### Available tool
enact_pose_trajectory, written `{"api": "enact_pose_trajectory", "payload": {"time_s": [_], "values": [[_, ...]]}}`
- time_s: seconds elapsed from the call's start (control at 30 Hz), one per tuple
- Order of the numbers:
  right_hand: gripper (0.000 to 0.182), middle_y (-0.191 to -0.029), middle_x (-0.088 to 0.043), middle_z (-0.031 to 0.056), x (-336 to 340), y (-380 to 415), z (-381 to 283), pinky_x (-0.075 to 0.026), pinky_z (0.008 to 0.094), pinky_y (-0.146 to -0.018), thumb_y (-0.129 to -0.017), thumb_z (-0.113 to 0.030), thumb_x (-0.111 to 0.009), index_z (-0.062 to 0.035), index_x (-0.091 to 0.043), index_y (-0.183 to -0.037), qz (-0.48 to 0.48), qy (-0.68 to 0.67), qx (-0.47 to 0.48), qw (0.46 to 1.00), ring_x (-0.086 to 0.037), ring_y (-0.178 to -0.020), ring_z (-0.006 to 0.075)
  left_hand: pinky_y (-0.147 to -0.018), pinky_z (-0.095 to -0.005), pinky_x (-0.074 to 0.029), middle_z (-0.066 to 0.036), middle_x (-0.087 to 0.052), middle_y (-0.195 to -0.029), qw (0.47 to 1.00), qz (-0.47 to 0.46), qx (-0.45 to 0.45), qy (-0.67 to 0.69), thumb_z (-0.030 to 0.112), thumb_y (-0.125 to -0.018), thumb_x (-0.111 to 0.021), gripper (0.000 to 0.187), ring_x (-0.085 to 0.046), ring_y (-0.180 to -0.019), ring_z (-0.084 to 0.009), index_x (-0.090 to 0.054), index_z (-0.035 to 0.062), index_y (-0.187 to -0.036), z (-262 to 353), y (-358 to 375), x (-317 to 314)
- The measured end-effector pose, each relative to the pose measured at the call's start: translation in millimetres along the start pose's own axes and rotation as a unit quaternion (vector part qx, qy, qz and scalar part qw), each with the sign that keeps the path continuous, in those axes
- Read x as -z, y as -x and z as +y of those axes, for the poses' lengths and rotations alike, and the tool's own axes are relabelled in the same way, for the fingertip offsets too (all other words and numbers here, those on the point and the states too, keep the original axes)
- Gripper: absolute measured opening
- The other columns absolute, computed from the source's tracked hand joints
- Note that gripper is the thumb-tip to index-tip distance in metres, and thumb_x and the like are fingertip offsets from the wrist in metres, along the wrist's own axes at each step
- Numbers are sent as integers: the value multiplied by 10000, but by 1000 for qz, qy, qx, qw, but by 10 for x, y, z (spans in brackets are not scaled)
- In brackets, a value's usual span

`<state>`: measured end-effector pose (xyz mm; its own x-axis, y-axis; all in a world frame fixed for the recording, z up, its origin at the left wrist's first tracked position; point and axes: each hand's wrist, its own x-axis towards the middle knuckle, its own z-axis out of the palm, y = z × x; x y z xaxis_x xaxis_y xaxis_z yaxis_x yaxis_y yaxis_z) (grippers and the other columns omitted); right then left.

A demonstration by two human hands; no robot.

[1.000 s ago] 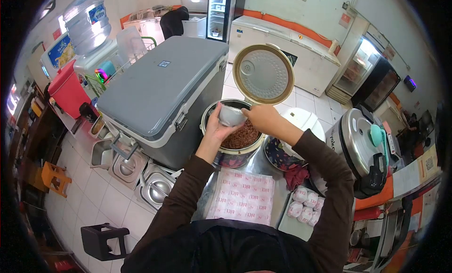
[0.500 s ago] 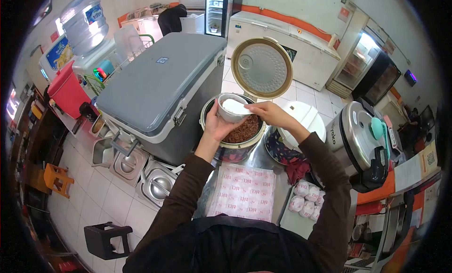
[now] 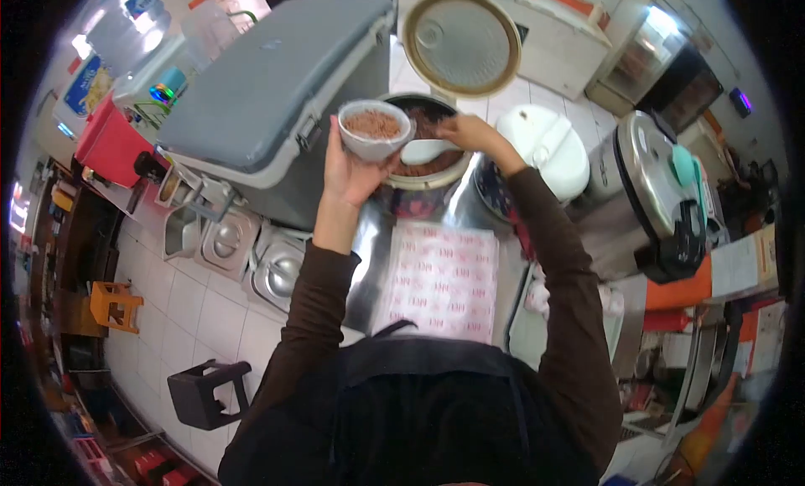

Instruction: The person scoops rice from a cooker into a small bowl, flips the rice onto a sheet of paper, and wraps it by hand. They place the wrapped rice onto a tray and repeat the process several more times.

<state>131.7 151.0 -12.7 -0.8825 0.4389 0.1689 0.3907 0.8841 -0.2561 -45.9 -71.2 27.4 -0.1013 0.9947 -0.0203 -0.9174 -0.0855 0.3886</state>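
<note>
My left hand point(image 3: 350, 169) holds up a small bowl point(image 3: 377, 147) filled with reddish-brown rice point(image 3: 371, 124), left of the cooker's mouth. A white rice paddle point(image 3: 426, 151) is in my right hand point(image 3: 474, 134), its blade over the open cooker point(image 3: 419, 184). Brown rice lies inside the pot, and the round lid point(image 3: 461, 43) stands raised behind it. Printed wrapping paper point(image 3: 444, 280) lies on the metal table in front of the cooker.
A big grey cooler point(image 3: 277, 83) stands at the left. To the right are a white-lidded container point(image 3: 545, 150), a steel cooker point(image 3: 625, 192) and a tray point(image 3: 527, 327) with wrapped packs, partly behind my right sleeve. Steel pans point(image 3: 281, 268) sit at lower left.
The bowl has moved left and up and now shows rice on top. The paddle has left the bowl and is lower, over the pot. The view has tilted downward.
</note>
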Motion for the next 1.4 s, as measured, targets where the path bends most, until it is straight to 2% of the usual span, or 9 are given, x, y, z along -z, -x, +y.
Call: {"api": "enact_pose_trajectory", "payload": {"time_s": [0.07, 0.17, 0.27, 0.37, 0.5, 0.57, 0.67, 1.1, 1.4], "values": [[281, -915, -655, 185, 188, 244, -754, -486, 396, -744, -869, -230, -538, -53, -654, -1054, 159, 118, -30, 980, -599, -842, 392, -957, -453, -390, -124, -470, -1305, 997, -11, -18, -70, 614, -914, -332, 622, -437, -1201, -267, -442, 143, -1306, -166, 152, -90], [262, -1192, -587, 140, -239, 518, -996, -475, 402, -863, -886, -198, -506, -80, -629, -1085, 152, -385, -33, 910, -561, -1063, 336, -1001, -378, -345, -93, -496, -1281, 990, 54, -83, -103, 589, -941, -289, 594, -459, -1179, -203, -470, 137, -1281, -567, 378, -296], [356, -1277, -537, 92, -474, 1111, -1485, -455, 449, -926, -911, -304, -491, -133, -545, -1218, 249, -716, -138, 638, -550, -1093, 315, -953, -374, -398, -81, -550, -1196, 949, 137, -135, -252, 552, -963, -274, 597, -523, -1089, -222, -461, 69, -1260, -977, 537, -244], [517, -1299, -501, 63, -324, 1773, -1752, -397, 585, -941, -909, -543, -386, -183, -495, -1264, 62, -954, -167, 241, -508, -1154, 294, -953, -461, -320, -129, -484, -1212, 654, 90, -264, -703, 348, -911, -504, 456, -385, -1147, -297, -438, 46, -1245, -1229, 786, 352], [520, -1200, -569, 69, -806, 2269, -1620, -448, 430, -917, -871, -501, -495, -110, -539, -1211, 232, -880, -259, 324, -545, -1098, 260, -1051, -535, -223, -135, -355, -1399, 466, -89, -96, -875, 459, -689, -728, 834, -236, -1312, -381, -384, 83, -1350, -1370, 1322, 1209], [502, -1137, -594, 80, -1117, 2353, -1626, -456, 381, -894, -824, -450, -582, -79, -570, -1163, 362, -557, -295, 686, -559, -1064, 262, -1065, -585, -158, -111, -257, -1471, 398, -105, 12, -911, 520, -579, -772, 1021, -132, -1357, -409, -330, 103, -1398, -1410, 1595, 1409], [629, -1100, -581, 143, -1534, 2461, -1742, -432, 372, -866, -629, -360, -783, -74, -594, -1157, 231, -91, -239, 939, -555, -990, 293, -1048, -660, -88, -52, -162, -1532, 383, -113, 68, -914, 595, -457, -799, 1206, 5, -1389, -435, -265, 163, -1448, -1447, 1742, 1701], [773, -1206, -556, 122, -1672, 2558, -1610, -430, 368, -926, -568, -317, -832, -97, -535, -1247, 194, -271, -246, 910, -526, -1088, 275, -1058, -603, -158, -114, -262, -1474, 405, -127, 6, -906, 478, -558, -791, 998, -157, -1353, -428, -359, 113, -1381, -1446, 1868, 1525], [660, -1318, -486, 85, -1565, 3166, -958, -435, 427, -975, -834, -431, -635, -73, -405, -1338, 211, -846, -251, 421, -506, -1167, 237, -811, -376, -429, -59, -570, -1028, 453, -370, -68, -808, 269, -676, -716, 383, -518, -998, -257, -591, 95, -993, -1554, 1925, 1631]]}}
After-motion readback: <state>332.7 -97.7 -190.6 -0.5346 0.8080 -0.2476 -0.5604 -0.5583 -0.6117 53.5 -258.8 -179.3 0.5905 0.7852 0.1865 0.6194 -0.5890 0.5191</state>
